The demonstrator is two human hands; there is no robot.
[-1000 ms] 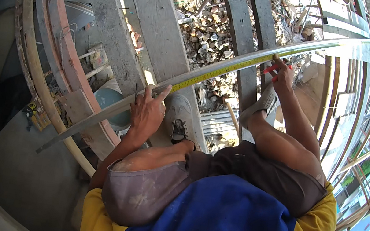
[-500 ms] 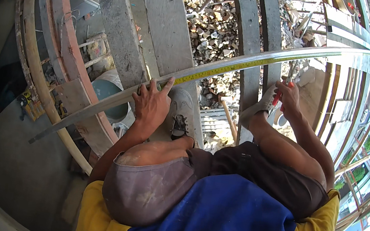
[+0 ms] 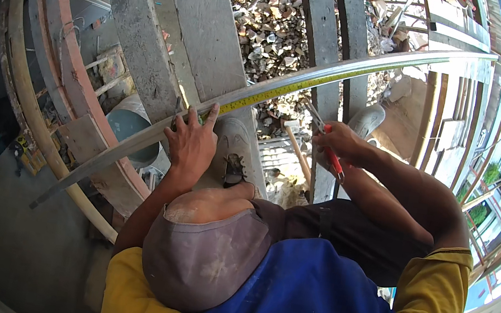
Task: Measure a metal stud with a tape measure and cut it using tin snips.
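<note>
A long, thin metal bar (image 3: 138, 135) runs slantwise across in front of me, from the lower left to the far right. Along it lies a yellow tape measure (image 3: 272, 93), its blade stretched out. My left hand (image 3: 191, 148) grips the bar at the tape's left end, fingers spread over it and one fingertip at the tape. In my right hand (image 3: 345, 143) are red-handled snips (image 3: 333, 162), held above the planks on the near side of the bar. Their metal jaws point up and left, apart from the bar; whether they are parted is hard to tell.
My shoe (image 3: 234, 148) rests on a wide grey plank (image 3: 206, 35). Gaps between planks show rubble (image 3: 275, 25) below. A hammer (image 3: 296, 150) lies near the middle. On the left are a bucket (image 3: 132, 130), curved poles (image 3: 44, 118) and a yellow-black tool (image 3: 30, 154).
My right hand has brought the snips leftward and nearer, away from my right foot. The left hand stays on the bar. The whole view has shifted slightly.
</note>
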